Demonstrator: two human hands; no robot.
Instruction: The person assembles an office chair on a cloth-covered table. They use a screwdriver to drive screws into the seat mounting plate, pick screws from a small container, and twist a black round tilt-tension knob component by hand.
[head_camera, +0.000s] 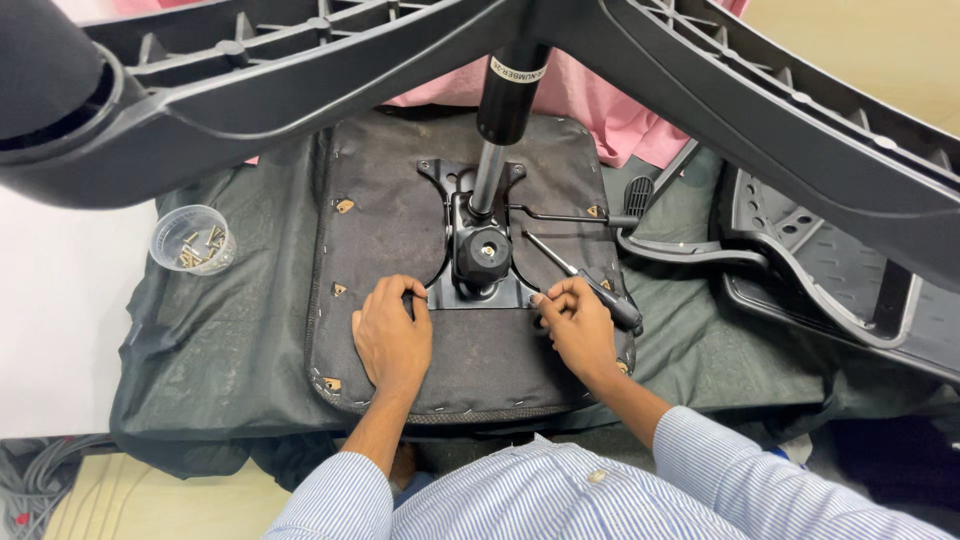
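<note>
Left hand (392, 338) pinches mechanism plate (478, 285) corner, fingers curled; right hand (575, 325) grips screwdriver (590, 285). Best keep plate square on seat underside (400, 210), driver upright.

An upturned chair seat (400, 215) lies on a cloth (230, 330), with a metal plate (480, 275) at its middle. The left hand (392, 335) rests on the plate's left corner, the right hand (575, 325) on its right. A screwdriver (590, 285) lies just right. A cup of screws (193, 240) sits far left. Chair legs (300, 70) spread above.
</note>
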